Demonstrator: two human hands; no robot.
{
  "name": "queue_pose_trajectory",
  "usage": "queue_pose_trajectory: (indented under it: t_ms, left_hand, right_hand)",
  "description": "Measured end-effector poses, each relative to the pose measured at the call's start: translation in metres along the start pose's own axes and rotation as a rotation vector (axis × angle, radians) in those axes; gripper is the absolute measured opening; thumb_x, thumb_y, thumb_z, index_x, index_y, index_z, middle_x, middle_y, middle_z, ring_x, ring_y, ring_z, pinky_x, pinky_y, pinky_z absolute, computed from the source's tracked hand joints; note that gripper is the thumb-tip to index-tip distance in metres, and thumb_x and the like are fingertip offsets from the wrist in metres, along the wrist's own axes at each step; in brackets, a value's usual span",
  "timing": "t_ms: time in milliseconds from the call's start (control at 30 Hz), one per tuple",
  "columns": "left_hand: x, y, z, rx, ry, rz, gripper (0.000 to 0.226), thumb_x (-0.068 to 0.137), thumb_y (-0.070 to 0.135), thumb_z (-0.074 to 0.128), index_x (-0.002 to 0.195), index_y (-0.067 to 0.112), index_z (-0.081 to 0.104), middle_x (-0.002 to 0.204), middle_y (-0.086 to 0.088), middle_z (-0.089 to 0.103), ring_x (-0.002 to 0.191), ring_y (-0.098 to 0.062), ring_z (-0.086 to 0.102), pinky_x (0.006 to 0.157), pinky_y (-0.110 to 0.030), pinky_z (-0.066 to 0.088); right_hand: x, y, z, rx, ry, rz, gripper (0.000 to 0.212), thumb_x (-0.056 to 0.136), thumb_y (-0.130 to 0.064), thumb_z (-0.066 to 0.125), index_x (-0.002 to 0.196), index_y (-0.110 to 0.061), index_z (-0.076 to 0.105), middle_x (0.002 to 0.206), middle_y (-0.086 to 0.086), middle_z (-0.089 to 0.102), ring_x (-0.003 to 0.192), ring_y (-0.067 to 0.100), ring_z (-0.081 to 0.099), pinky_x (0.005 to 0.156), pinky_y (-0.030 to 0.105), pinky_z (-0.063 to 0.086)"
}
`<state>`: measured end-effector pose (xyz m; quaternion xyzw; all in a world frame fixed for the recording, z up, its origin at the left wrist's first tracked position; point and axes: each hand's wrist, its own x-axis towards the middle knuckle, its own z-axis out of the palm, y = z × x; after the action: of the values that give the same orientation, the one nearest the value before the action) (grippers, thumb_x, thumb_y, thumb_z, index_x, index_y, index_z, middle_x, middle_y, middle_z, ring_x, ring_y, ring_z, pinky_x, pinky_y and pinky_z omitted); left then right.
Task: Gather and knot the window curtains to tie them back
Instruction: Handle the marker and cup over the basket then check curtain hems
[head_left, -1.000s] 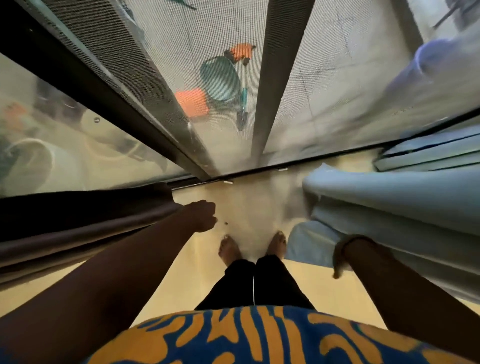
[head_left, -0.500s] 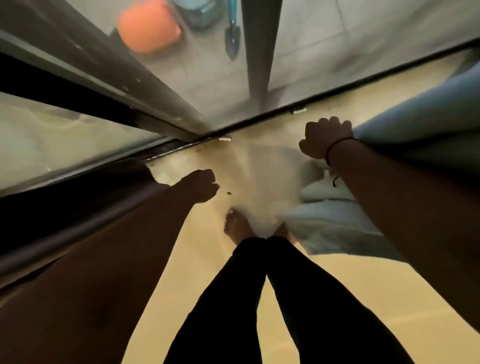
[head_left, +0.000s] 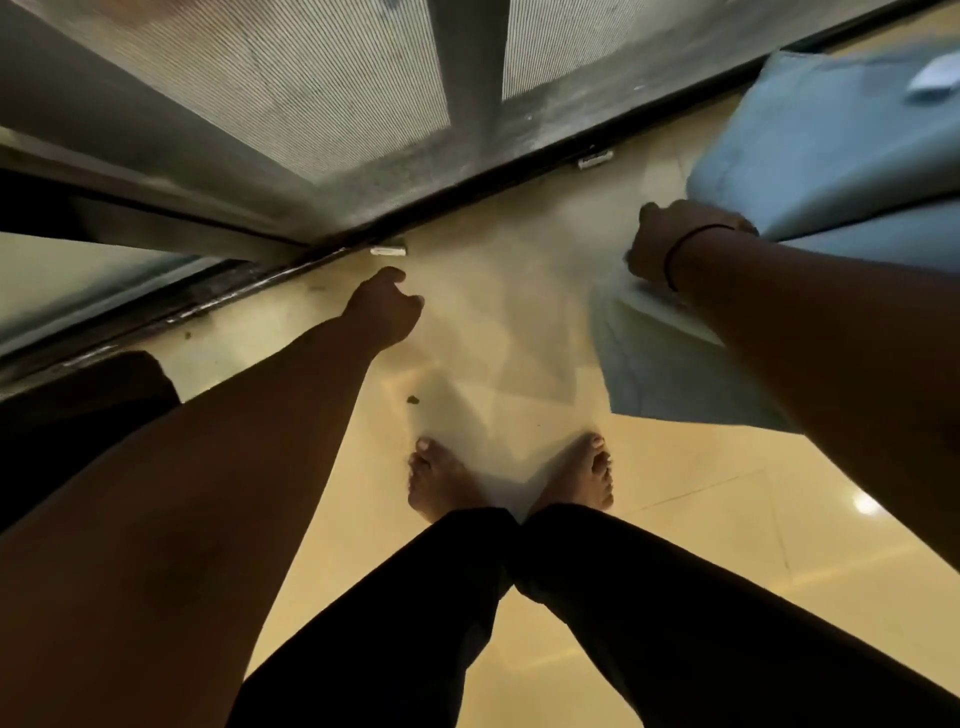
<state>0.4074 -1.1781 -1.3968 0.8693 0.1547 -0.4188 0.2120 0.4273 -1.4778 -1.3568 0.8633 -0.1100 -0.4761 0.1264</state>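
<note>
Blue curtain cloth is bunched in the right hand, whose grip is curled tight around the fabric's inner edge, knuckles up, a dark band at the wrist. That hand sat lower and closer to the body a second ago; it has now pulled up and out toward the window track, dragging folds together. So the gathering on the right side is under way, though no knot shows yet.

Over on the other side, the left hand has changed its job: a second ago it was at the dark curtain, and now that curtain sits back at the left edge, well apart from the fingers. The left grip is loosely curled over bare floor and appears to hold nothing, though shadow makes the fingertips hard to read. My judgement: the dark panel has been let go, and the blue one is getting both hands' attention next.

Now the lie of the blue curtain: its long axis runs from the upper right corner down toward the centre, with the free hem end pointing down-left, spilling onto the floor just beside the right bare foot. The gathered part lies between the hand and the window frame. Bunching it into one rope along that axis looks like the step in hand before any tying.
</note>
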Motion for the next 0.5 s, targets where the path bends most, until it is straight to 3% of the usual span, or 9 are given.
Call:
queue_pose_trajectory:
  t_ms: [100, 200, 400, 500]
  left_hand:
    - [0.018, -0.011, 0.004, 0.138, 0.01, 0.053, 0.05, 0.087, 0.022, 0.059, 0.135, 0.018, 0.045, 0.131, -0.015, 0.05, 0.118, -0.029, 0.052, 0.099, -0.033, 0.041]
    - [0.032, -0.019, 0.004, 0.261, 0.027, 0.099, 0.053, 0.088, 0.013, 0.054, 0.138, 0.023, 0.041, 0.138, -0.013, 0.04, 0.119, -0.03, 0.05, 0.097, -0.035, 0.043]
    - [0.052, -0.029, -0.002, 0.462, 0.108, 0.25, 0.054, 0.088, 0.008, 0.049, 0.14, 0.019, 0.039, 0.144, -0.012, 0.035, 0.126, -0.033, 0.044, 0.102, -0.043, 0.038]
    - [0.061, -0.031, -0.002, 0.52, 0.105, 0.284, 0.054, 0.089, 0.007, 0.048, 0.141, 0.018, 0.036, 0.144, -0.014, 0.033, 0.126, -0.033, 0.041, 0.101, -0.045, 0.039]
  right_hand:
    - [0.026, -0.009, 0.004, 0.084, 0.114, -0.091, 0.049, 0.088, -0.026, 0.046, 0.134, -0.008, 0.038, 0.129, 0.022, 0.047, 0.114, 0.041, 0.05, 0.093, 0.049, 0.044]
    - [0.048, -0.021, 0.006, 0.117, 0.207, -0.146, 0.046, 0.09, -0.019, 0.044, 0.134, -0.009, 0.039, 0.129, 0.022, 0.046, 0.112, 0.04, 0.052, 0.087, 0.044, 0.043]
    - [0.084, -0.042, 0.007, 0.181, 0.313, -0.194, 0.053, 0.086, -0.01, 0.052, 0.137, -0.007, 0.037, 0.13, 0.023, 0.047, 0.116, 0.044, 0.049, 0.091, 0.049, 0.044]
    - [0.097, -0.047, 0.006, 0.228, 0.347, -0.216, 0.046, 0.088, -0.008, 0.052, 0.133, -0.004, 0.041, 0.131, 0.024, 0.043, 0.12, 0.043, 0.044, 0.094, 0.05, 0.041]
